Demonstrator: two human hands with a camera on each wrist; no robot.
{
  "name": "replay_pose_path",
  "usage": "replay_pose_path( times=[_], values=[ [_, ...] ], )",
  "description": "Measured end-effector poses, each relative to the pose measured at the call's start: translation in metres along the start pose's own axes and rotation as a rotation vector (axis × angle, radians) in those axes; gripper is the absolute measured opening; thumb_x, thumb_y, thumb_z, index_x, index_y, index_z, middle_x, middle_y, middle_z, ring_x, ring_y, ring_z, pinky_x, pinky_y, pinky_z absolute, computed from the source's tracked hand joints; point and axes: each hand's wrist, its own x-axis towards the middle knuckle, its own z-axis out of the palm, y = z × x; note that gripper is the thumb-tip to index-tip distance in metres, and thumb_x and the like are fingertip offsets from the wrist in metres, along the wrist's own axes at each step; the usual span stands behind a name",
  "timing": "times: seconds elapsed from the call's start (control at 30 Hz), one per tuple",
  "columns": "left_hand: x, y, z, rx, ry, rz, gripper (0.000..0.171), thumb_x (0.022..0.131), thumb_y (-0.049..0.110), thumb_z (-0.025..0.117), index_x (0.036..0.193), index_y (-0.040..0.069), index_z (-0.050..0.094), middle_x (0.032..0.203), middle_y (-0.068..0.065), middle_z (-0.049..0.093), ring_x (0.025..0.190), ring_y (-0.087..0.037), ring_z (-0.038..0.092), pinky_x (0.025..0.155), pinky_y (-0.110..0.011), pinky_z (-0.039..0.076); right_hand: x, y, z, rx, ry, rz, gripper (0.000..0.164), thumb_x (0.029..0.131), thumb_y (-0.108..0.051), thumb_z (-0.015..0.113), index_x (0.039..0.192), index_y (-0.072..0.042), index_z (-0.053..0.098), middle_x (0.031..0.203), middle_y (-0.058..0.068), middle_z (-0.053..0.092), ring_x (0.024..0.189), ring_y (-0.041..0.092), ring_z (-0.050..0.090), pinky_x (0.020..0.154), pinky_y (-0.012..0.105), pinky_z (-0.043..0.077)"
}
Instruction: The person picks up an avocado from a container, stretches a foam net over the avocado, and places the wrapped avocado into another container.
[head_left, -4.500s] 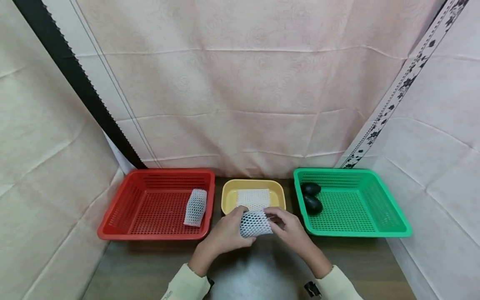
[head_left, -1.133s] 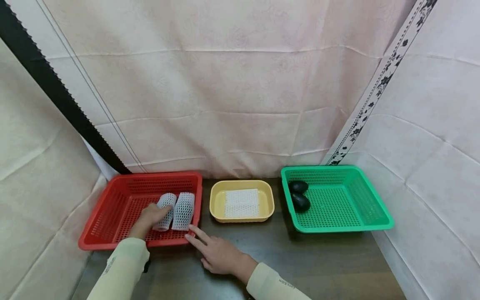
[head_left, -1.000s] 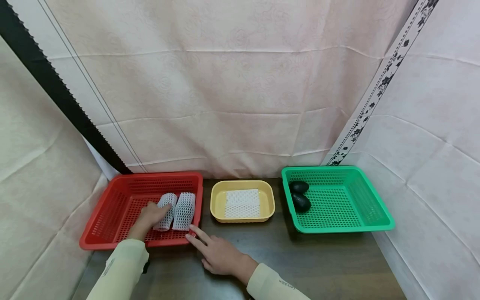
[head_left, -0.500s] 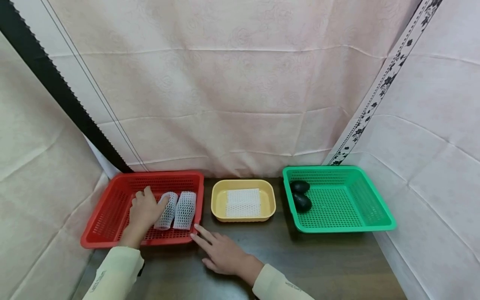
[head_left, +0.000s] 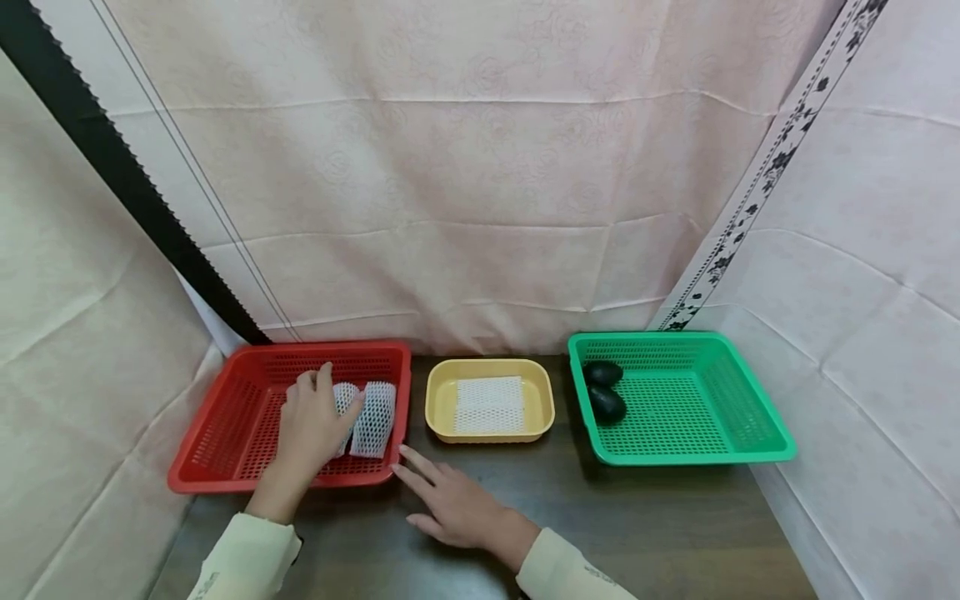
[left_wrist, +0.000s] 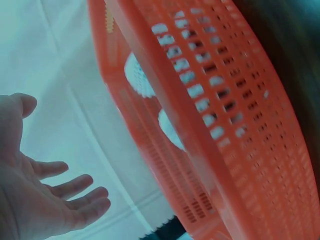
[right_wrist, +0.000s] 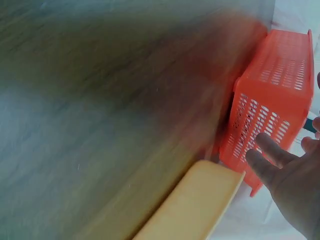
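Observation:
Two white foam net sleeves lie side by side at the right end of the red basket (head_left: 247,483); what they contain cannot be seen. The right-hand foam net sleeve (head_left: 373,419) shows almost whole, while the other (head_left: 344,398) is partly hidden behind my left hand (head_left: 309,425). That hand hovers over the basket with its fingers apart, and the left wrist view shows its palm holding nothing. My right hand (head_left: 461,508) has its fingers extended, their tips at the basket's front right corner, and grips nothing.
A yellow tray (head_left: 435,408) with flat white foam netting (head_left: 490,406) stands in the middle. To the right is a green basket (head_left: 697,460) holding two dark, glossy, egg-shaped objects (head_left: 606,406). Cloth walls (head_left: 480,208) enclose the back and sides of the table (head_left: 645,533).
Earlier, both hands held a netted piece before the yellow tray; it now lies in the red basket beside the other. The left hand has let go of it and lifted. The right hand has barely moved lately.

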Motion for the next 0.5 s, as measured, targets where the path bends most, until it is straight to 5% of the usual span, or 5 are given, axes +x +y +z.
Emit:
replay_pose_path(
  times=[0.3,0.5],
  values=[
    [-0.013,0.034,0.011,-0.002,0.049,0.186,0.070,0.094,0.038,0.070,0.146,-0.005,0.050,0.141,-0.031,0.052,0.127,-0.049,0.053,0.102,-0.067,0.046,-0.032,0.018,-0.034,-0.191,0.068,-0.020,0.073,0.105,-0.053,0.050,0.165,-0.019,0.024,0.173,0.005,0.017,0.145,0.024,0.045,0.117,0.043,0.041],
    [-0.020,0.053,0.018,0.004,0.088,0.357,0.063,0.094,0.036,0.072,0.139,-0.004,0.057,0.139,-0.030,0.056,0.127,-0.047,0.056,0.108,-0.061,0.045,-0.058,0.036,-0.059,-0.231,0.080,0.040,0.074,0.102,-0.052,0.056,0.164,-0.022,0.028,0.173,0.001,0.018,0.146,0.031,0.043,0.114,0.054,0.042]
  ],
)
